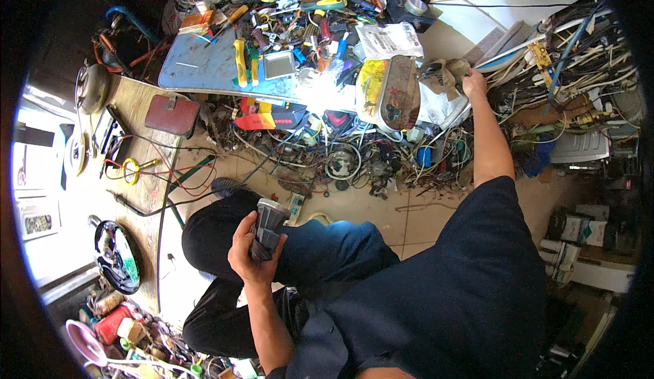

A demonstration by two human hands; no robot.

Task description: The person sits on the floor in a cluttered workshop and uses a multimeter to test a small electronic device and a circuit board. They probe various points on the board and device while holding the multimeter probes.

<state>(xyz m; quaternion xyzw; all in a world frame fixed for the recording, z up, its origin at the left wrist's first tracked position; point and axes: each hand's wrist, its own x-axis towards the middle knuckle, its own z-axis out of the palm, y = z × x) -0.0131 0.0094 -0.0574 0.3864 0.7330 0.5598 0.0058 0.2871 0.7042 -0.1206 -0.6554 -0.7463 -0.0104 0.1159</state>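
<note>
My left hand (246,256) is wrapped round a chunky grey and black plastic device (270,219), held upright above my knee; its exact kind I cannot make out. At the far right my right arm is stretched out. The fingers of my right hand (473,85) are closed at the edge of a crumpled white and brown bag (444,94). Left of that bag lies an oval, dirty brown tin (398,96) beside yellow packaging (370,86). A white printed plastic pouch (390,40) rests just behind the tin.
A blue board (197,66) bears many hand tools under a bright glare. Tangled wires and parts (347,164) heap below its edge. On the left, a wooden bench (153,209) carries a red-brown case (172,115) and a round black tray (117,256). Cables and strips (579,72) pile up at right.
</note>
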